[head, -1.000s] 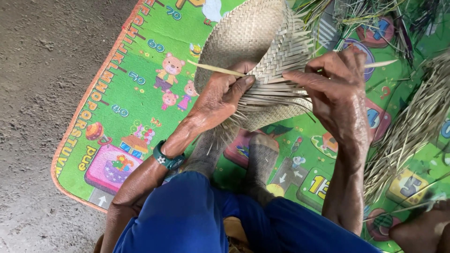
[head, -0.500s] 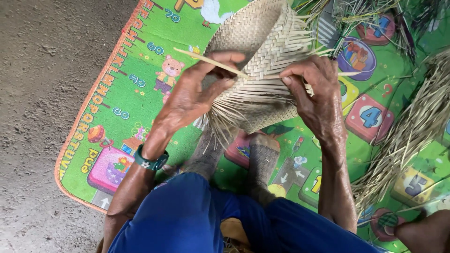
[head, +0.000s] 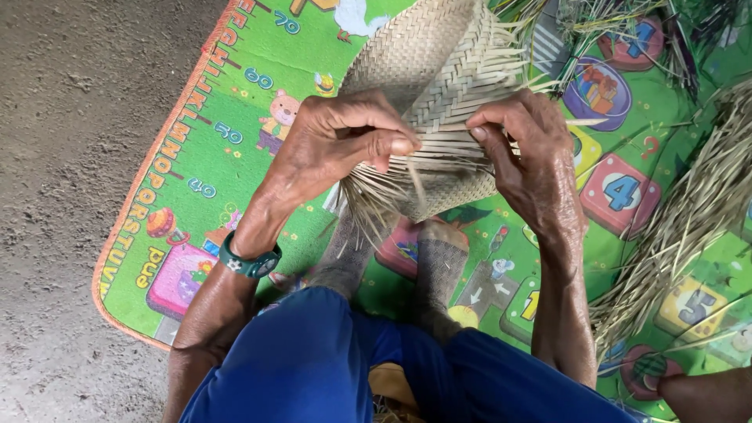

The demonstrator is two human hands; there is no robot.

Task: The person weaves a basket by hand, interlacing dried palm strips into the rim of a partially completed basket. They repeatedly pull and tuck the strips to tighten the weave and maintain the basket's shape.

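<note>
The person sits on a bright green play mat with an orange border, spread over a bare earthen floor. Both hands work at a half-woven basket of pale straw, which lies tilted on the mat just beyond the knees, its finished woven part pointing away and its loose strips fanning down toward the person.

The left hand is curled, thumb and fingers pinched shut on a few strips at the unwoven edge. A dark green watch sits on that wrist. The right hand faces it from the other side — fingertips pressed against the weave and closed on strips at the same edge, the two hands nearly touching across the work.

Below the basket, two lower legs reach out from blue shorts, feet tucked under the straw. To the right, a loose bundle of dry straw lies across the mat, well apart from the hands, and more cut straw and green blades are scattered at the top right corner. At the bottom right edge part of a bare limb shows — whose it is cannot be told.
</note>
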